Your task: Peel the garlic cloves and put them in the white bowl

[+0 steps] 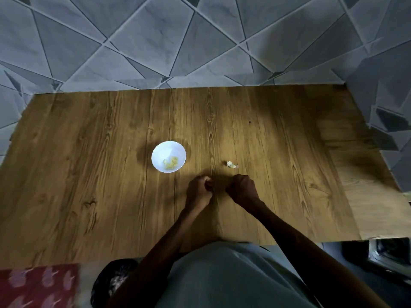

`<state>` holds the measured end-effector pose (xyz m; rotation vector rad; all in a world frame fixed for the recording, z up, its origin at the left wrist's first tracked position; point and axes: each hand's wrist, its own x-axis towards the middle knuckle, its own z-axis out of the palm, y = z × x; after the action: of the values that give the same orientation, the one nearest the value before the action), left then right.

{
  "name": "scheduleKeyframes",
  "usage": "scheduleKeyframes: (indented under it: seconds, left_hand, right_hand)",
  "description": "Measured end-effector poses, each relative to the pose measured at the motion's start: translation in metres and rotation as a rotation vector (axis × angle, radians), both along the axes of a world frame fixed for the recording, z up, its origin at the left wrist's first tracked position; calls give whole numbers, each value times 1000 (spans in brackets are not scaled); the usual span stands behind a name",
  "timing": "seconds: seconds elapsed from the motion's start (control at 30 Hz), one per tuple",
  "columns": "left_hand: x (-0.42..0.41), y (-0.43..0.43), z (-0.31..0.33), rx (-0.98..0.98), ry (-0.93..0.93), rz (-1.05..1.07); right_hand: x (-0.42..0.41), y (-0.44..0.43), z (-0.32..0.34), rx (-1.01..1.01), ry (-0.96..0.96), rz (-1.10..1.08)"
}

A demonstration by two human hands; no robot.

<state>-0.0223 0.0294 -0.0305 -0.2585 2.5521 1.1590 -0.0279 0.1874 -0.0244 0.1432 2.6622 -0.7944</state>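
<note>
The white bowl (159,152) stands on the wooden table left of centre, with several yellowish peeled garlic cloves (171,162) lying in it. A small pale piece of garlic or peel (232,164) lies on the table to the bowl's right. My left hand (199,191) and my right hand (243,190) are just in front of these, close together but apart, both low over the table in shadow. The fingers of both hands are curled in tight. Nothing shows between them, and anything inside the fists is hidden.
The wooden table (89,174) meets a grey tiled wall (155,41) at the back. A red patterned cloth (37,285) and a dark round object (111,283) lie below the table's near edge at left. A dark object (389,252) sits at the lower right.
</note>
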Motion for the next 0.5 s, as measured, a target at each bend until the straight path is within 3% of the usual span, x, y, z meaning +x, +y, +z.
scheduleKeyframes:
  seconds: [0.13,0.2,0.37,0.5]
  left_hand:
    - [-1,-2,5,-29,-21,-75]
    - [0,0,8,20,-47,-93]
    - [4,3,9,300,-143,51]
    - [6,-2,17,598,-212,169]
  right_hand:
    - [-3,0,-1,28,-7,7]
    - [-4,4,3,-68,-30,5]
    - [9,10,14,-532,-82,-138]
    - [12,7,22,-657,-138,-229]
